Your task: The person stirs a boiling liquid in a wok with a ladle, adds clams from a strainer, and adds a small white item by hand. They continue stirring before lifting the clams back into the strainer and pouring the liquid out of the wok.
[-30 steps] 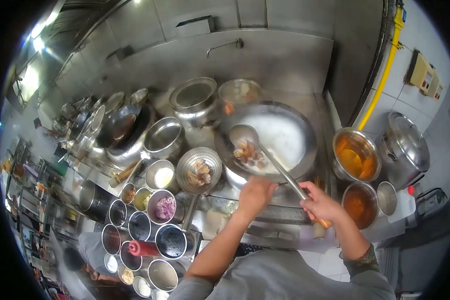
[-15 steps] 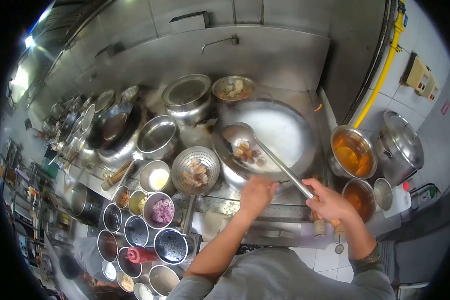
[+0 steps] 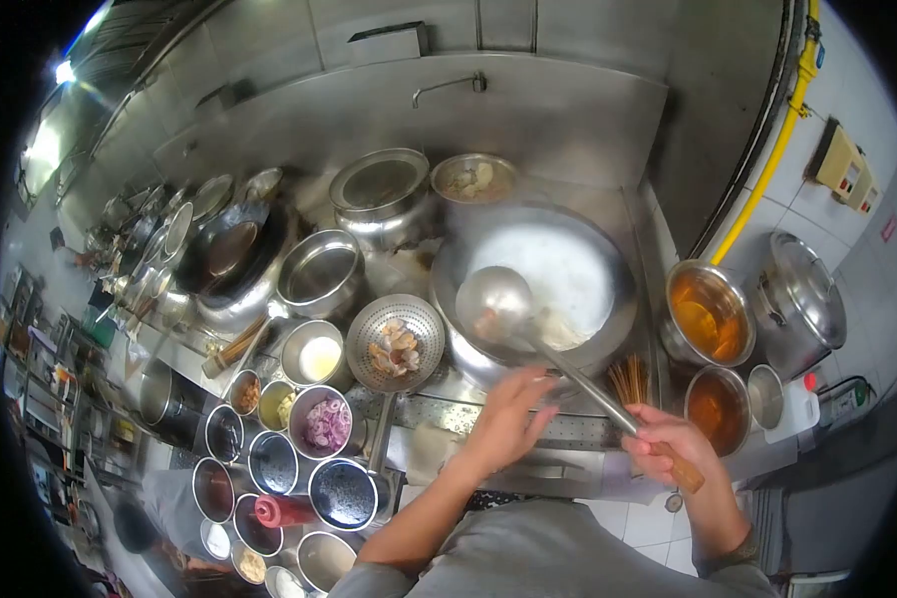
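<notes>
My right hand [image 3: 673, 448] is wrapped round the wooden-ended handle of a long metal ladle [image 3: 583, 384]. The ladle's bowl is over the left part of a large wok [image 3: 623, 309], which holds whitish, steaming liquid. Brownish food pieces [image 3: 485, 325] show faintly beside the bowl, partly hidden and blurred. Just in front of the wok's near rim is my left hand [image 3: 508, 419], its fingers stretched out and apart with nothing in them. To the left, a perforated strainer [image 3: 361, 364] holds pale and brown pieces of food.
A bamboo brush [image 3: 630, 381] stands right of the wok. Pots of orange liquid [image 3: 708, 309] and brown liquid [image 3: 716, 399] are at right. Bowls at left hold sliced onion [image 3: 326, 424] and white liquid [image 3: 319, 359]. A red bottle [image 3: 281, 510] lies among several containers.
My left hand has come away from the wok's near rim and opened. My right hand has moved down and right with the ladle, whose bowl has shifted lower in the wok.
</notes>
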`<state>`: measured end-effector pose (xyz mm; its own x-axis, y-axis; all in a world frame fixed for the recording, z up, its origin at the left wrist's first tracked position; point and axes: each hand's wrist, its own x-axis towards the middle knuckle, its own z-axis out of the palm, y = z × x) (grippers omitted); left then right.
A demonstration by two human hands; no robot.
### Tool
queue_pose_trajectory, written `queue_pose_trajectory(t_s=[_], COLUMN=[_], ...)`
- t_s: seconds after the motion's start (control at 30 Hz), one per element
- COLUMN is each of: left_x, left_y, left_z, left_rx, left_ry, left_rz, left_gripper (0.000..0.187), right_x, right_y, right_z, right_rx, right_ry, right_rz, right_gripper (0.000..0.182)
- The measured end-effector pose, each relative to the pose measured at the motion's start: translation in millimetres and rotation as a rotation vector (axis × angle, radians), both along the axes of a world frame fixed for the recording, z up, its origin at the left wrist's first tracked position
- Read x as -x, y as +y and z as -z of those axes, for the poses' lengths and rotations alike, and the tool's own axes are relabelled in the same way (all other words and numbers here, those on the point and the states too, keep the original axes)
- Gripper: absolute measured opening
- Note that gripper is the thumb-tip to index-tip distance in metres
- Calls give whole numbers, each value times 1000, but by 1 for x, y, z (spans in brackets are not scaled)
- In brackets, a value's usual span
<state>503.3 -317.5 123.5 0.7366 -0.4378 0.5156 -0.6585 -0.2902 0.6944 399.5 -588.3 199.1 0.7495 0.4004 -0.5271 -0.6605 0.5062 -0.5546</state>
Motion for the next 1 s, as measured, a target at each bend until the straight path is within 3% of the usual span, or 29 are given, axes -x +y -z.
queue_pose_trajectory(t_s=[0.17, 0.33, 0.47, 0.57, 0.67, 0.8, 0.9, 1.0], left_x=[51, 71, 81, 88, 94, 104, 111, 111], left_y=[35, 57, 79, 94, 110, 125, 132, 134], left_z=[8, 16, 5, 8, 11, 11, 3, 2], left_rx=[19, -113, -132, -119, -113, -95, -55, -85], left_ry=[297, 409, 452, 422, 429, 446, 561, 525], left_rz=[95, 176, 138, 75, 13, -67, -113, -126], left_gripper=[31, 31, 30, 29, 28, 28, 28, 29], right_x=[3, -19, -48, -54, -59, -76, -96, -115], right_y=[29, 78, 121, 147, 148, 110, 72, 18], right_z=[-19, -8, 32, 57, 53, 32, 31, 80], right_rx=[-48, -6, 459, 781, 837, 881, 1213, 1676], right_ry=[-9, -99, -379, -524, -517, -453, -490, -664], right_rz=[-4, -46, -244, -222, -115, 69, 122, 68], right_gripper=[50, 55, 60, 61, 61, 60, 58, 57])
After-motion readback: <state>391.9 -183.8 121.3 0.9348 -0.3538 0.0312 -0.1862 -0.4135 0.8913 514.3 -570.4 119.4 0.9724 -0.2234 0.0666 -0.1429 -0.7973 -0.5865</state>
